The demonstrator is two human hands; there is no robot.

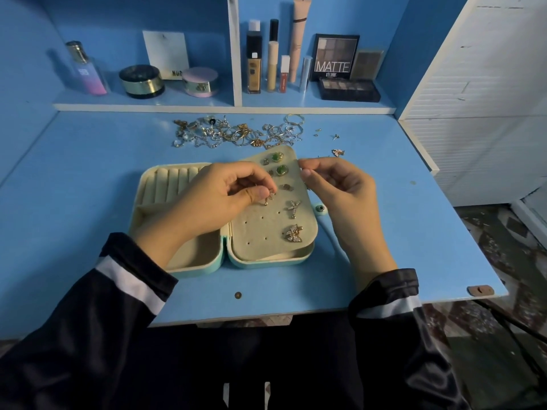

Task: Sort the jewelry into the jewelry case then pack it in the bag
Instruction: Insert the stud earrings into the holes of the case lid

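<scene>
An open teal jewelry case (236, 263) with cream lining lies on the blue desk in front of me. Its earring panel (266, 229) is tilted up and carries several earrings, among them two green ones (278, 164) and butterfly shapes (294, 233). My left hand (225, 196) pinches a small gold earring (268, 199) against the panel. My right hand (337, 187) pinches the panel's upper right edge. A heap of loose rings, chains and earrings (236, 133) lies behind the case. One butterfly earring (338, 152) lies alone to the right. No bag is in view.
A shelf behind the desk holds a perfume bottle (85, 69), round jars (142, 81), foundation and lipstick tubes (275, 60) and eyeshadow palettes (349, 88). A white cabinet (479, 93) stands at the right. The desk's front edge (296, 315) is just above my lap.
</scene>
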